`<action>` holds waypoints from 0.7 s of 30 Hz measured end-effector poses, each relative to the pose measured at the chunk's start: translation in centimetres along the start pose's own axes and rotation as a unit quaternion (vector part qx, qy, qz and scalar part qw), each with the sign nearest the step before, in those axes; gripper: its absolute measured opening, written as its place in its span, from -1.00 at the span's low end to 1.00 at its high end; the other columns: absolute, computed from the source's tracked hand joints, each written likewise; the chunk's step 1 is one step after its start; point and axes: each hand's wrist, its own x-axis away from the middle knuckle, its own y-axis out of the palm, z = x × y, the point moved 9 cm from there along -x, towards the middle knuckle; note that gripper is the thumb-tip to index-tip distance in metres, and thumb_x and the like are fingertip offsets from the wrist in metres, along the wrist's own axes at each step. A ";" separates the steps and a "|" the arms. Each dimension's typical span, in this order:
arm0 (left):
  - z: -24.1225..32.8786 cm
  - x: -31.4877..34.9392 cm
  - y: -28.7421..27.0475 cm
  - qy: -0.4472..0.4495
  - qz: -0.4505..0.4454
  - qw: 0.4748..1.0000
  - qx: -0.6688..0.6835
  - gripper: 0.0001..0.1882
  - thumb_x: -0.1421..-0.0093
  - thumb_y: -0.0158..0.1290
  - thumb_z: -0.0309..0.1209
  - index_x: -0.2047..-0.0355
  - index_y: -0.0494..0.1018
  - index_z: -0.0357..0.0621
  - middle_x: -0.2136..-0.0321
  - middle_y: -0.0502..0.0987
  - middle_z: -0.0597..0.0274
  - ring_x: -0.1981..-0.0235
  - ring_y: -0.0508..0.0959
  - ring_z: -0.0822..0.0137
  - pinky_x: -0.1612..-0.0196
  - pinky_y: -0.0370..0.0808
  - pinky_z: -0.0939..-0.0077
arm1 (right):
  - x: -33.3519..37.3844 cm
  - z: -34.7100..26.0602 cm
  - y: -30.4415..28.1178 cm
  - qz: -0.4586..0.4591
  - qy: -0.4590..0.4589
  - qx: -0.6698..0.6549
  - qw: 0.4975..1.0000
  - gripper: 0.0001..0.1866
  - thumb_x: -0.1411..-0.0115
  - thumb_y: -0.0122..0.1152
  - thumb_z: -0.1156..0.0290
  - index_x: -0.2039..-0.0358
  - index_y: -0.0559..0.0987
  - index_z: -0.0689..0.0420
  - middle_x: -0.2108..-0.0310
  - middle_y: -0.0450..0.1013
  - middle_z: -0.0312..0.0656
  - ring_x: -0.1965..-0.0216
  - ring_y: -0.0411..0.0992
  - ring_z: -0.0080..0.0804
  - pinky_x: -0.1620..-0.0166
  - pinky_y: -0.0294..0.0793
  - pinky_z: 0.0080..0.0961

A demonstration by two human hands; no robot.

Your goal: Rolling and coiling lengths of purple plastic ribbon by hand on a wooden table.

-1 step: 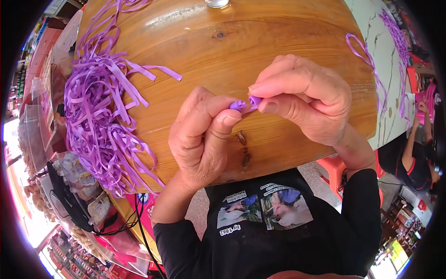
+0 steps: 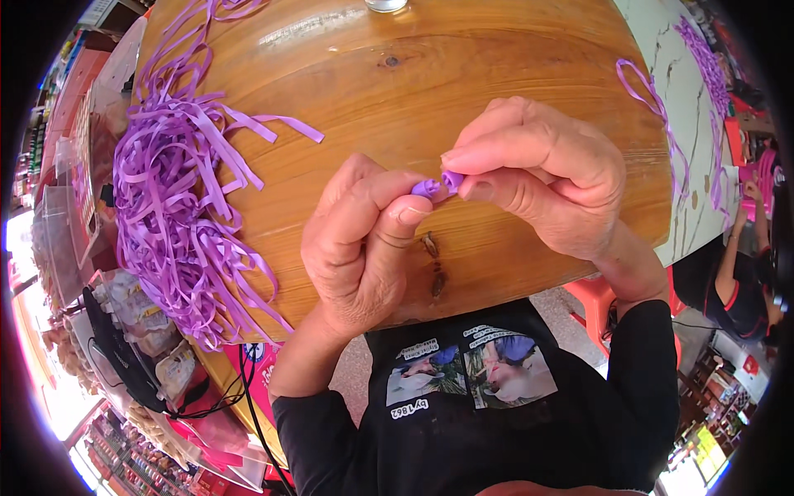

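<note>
Above the wooden table (image 2: 356, 91), my left hand (image 2: 356, 240) pinches a small rolled bit of purple ribbon (image 2: 425, 188) between thumb and forefinger. Close beside it, my right hand (image 2: 546, 178) pinches a second curled bit of purple ribbon (image 2: 452, 179). The two curls nearly meet, and whether one strip joins them is hard to make out. Most of each piece is hidden behind the fingertips. On the table to the left of my hands lies a large tangled heap of purple ribbon strips (image 2: 174, 174), with one loose end pointing toward my left hand.
At the far edge stands a clear glass (image 2: 385, 5). More purple ribbon (image 2: 653, 99) hangs along the table's right side, beside a white marbled surface (image 2: 674, 74). A red stool (image 2: 597, 318) is below on the right. Another person (image 2: 736, 281) sits at far right. Dark cables (image 2: 246, 388) hang lower left.
</note>
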 end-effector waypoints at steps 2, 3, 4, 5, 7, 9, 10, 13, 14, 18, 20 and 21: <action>-0.2 0.2 0.0 -0.007 0.002 1.000 0.004 -0.87 -0.12 0.11 -0.48 0.35 0.51 -0.30 0.58 0.40 0.24 0.57 0.32 0.42 0.48 0.26 0.61 | 0.1 0.3 0.0 0.015 0.018 -0.003 1.000 -0.79 0.04 0.27 0.68 0.32 0.57 0.31 0.39 0.47 -0.08 0.41 0.43 -0.42 0.38 0.39 -0.60; -0.3 0.3 0.0 -0.013 0.003 1.000 0.007 -0.87 -0.11 0.12 -0.48 0.35 0.50 -0.30 0.58 0.41 0.23 0.57 0.32 0.41 0.49 0.26 0.60 | 0.1 0.4 0.0 0.014 0.019 -0.005 1.000 -0.79 0.04 0.27 0.68 0.32 0.57 0.31 0.39 0.47 -0.08 0.41 0.43 -0.42 0.38 0.39 -0.60; -0.3 0.3 0.0 -0.014 0.004 1.000 0.006 -0.87 -0.11 0.12 -0.48 0.35 0.50 -0.30 0.58 0.41 0.23 0.57 0.32 0.41 0.49 0.26 0.60 | 0.1 0.4 0.2 0.004 0.012 0.005 1.000 -0.78 0.05 0.27 0.68 0.31 0.57 0.31 0.39 0.47 -0.08 0.41 0.43 -0.42 0.39 0.39 -0.60; -0.2 0.3 0.1 -0.008 0.002 1.000 0.006 -0.87 -0.11 0.12 -0.49 0.34 0.50 -0.30 0.57 0.41 0.23 0.57 0.32 0.41 0.49 0.26 0.60 | 0.1 0.3 0.3 -0.006 0.005 0.015 1.000 -0.77 0.05 0.27 0.68 0.31 0.57 0.31 0.39 0.47 -0.09 0.42 0.43 -0.42 0.39 0.39 -0.60; -0.1 0.2 0.2 -0.004 0.001 1.000 0.005 -0.87 -0.11 0.12 -0.50 0.34 0.50 -0.30 0.57 0.42 0.22 0.58 0.32 0.41 0.50 0.26 0.59 | 0.2 0.4 0.3 -0.007 0.005 0.013 1.000 -0.78 0.05 0.27 0.68 0.31 0.57 0.31 0.39 0.47 -0.09 0.42 0.43 -0.42 0.39 0.39 -0.60; -0.1 0.3 0.1 -0.007 0.005 1.000 0.009 -0.87 -0.09 0.13 -0.52 0.34 0.50 -0.31 0.58 0.42 0.22 0.58 0.32 0.40 0.51 0.26 0.58 | 0.2 0.6 0.3 -0.009 0.004 0.009 1.000 -0.78 0.04 0.26 0.67 0.31 0.57 0.31 0.39 0.46 -0.09 0.42 0.42 -0.42 0.39 0.39 -0.61; -0.1 0.2 0.1 -0.008 0.005 1.000 0.008 -0.87 -0.09 0.13 -0.52 0.34 0.50 -0.31 0.58 0.42 0.22 0.58 0.32 0.40 0.51 0.26 0.58 | 0.2 0.5 0.3 -0.011 -0.002 0.011 1.000 -0.79 0.03 0.26 0.67 0.31 0.57 0.30 0.39 0.46 -0.09 0.42 0.42 -0.43 0.39 0.39 -0.61; -0.1 0.2 0.1 -0.012 -0.005 1.000 -0.016 -0.87 -0.08 0.14 -0.52 0.34 0.50 -0.31 0.59 0.40 0.22 0.61 0.32 0.40 0.54 0.25 0.58 | 0.1 0.3 0.4 -0.019 -0.012 0.016 1.000 -0.81 0.00 0.23 0.65 0.30 0.57 0.30 0.39 0.45 -0.09 0.43 0.41 -0.43 0.40 0.38 -0.63; -0.1 0.1 0.2 -0.008 -0.014 0.999 -0.028 -0.87 -0.08 0.14 -0.52 0.35 0.51 -0.30 0.61 0.38 0.23 0.62 0.31 0.40 0.57 0.23 0.58 | 0.1 0.3 0.5 -0.024 -0.018 0.019 0.999 -0.82 -0.02 0.22 0.65 0.30 0.56 0.29 0.39 0.45 -0.09 0.43 0.41 -0.43 0.40 0.38 -0.63; 0.1 -0.1 0.6 -0.006 -0.051 0.996 -0.068 -0.89 -0.07 0.15 -0.50 0.37 0.52 -0.24 0.66 0.30 0.26 0.67 0.28 0.41 0.63 0.20 0.57 | 0.1 0.3 0.4 -0.034 -0.022 0.027 0.999 -0.83 -0.03 0.21 0.64 0.30 0.56 0.29 0.39 0.45 -0.08 0.43 0.41 -0.42 0.42 0.38 -0.62; -0.1 -0.1 0.6 -0.012 -0.057 0.996 -0.072 -0.89 -0.06 0.16 -0.50 0.37 0.52 -0.22 0.67 0.29 0.26 0.67 0.28 0.41 0.63 0.19 0.56 | 0.1 0.3 0.5 -0.050 -0.029 0.048 0.997 -0.83 -0.02 0.21 0.63 0.31 0.56 0.28 0.39 0.45 -0.07 0.43 0.41 -0.41 0.44 0.38 -0.62; -0.2 -0.1 0.7 -0.018 -0.063 0.995 -0.077 -0.90 -0.06 0.16 -0.50 0.38 0.52 -0.21 0.68 0.27 0.27 0.68 0.28 0.41 0.64 0.19 0.56 | 0.1 0.4 0.5 -0.051 -0.028 0.047 0.997 -0.83 -0.02 0.21 0.63 0.31 0.56 0.28 0.39 0.45 -0.07 0.43 0.41 -0.41 0.44 0.38 -0.62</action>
